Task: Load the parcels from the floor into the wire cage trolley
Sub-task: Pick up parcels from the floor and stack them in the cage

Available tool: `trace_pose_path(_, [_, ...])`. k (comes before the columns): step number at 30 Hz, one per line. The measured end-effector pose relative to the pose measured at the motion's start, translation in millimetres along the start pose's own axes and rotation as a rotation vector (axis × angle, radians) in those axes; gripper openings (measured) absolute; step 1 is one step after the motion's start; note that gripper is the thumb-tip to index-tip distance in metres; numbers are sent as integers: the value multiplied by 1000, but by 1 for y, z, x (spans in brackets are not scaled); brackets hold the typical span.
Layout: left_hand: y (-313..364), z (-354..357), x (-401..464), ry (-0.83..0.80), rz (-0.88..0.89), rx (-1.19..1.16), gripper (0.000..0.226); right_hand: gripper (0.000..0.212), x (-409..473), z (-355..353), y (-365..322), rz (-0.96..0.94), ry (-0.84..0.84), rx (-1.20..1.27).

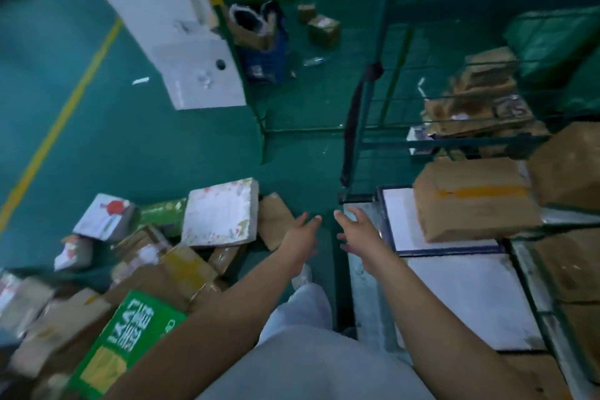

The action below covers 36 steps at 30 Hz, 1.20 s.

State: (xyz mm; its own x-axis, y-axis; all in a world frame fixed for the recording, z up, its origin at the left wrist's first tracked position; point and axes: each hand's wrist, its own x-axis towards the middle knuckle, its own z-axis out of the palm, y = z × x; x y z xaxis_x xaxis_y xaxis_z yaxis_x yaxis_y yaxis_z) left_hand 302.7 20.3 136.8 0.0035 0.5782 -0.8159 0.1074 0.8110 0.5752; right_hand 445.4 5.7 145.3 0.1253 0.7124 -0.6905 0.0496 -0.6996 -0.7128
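Hands: left hand (300, 234) and right hand (358, 230) both empty, fingers spread and relaxed, reaching forward side by side over the green floor (162, 146), grasping nothing.

Step, as judged: between loads, a parcel likely just placed and the next not yet taken. The next move called for a turn toward the heap on the left-hand side and a two-handed hold on something flat and stiff.

Parcels on the floor, left of the left hand:
- brown cardboard piece (274, 221), thin, creased, just beside the left fingers;
- white square box (222, 213), flat, matt, faintly printed, edges scuffed;
- small white box with a red mark (105, 216), tilted;
- green printed carton (126, 338), glossy, nearest the left forearm;
- assorted brown cartons (181, 266), taped, dented, jumbled.

Wire cage trolley (360, 127), right of and beyond the right hand: green-painted metal bars. Inside it, a flat white dark-edged package (402, 221), a taped brown carton (470, 198) on top, more cartons behind. Details blurred.
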Motion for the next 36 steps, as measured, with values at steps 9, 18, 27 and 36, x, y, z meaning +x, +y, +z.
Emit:
trace_pose_path(9, [-25,-114,6,131,42,-404,52,45,21,118,-35,-10,-237,-294])
trace_pose_path(18, [-16,-250,37,355,-119,-660,13,37,93,275,-80,15,-444,-614])
trace_pose_path(27, [-26,-340,48,541,-177,-904,46,13,120,390,-110,16,-625,-813])
trace_pose_path(36, [-46,-355,36,756,-230,-1146,53,24,114,457,-111,13,-861,-1055])
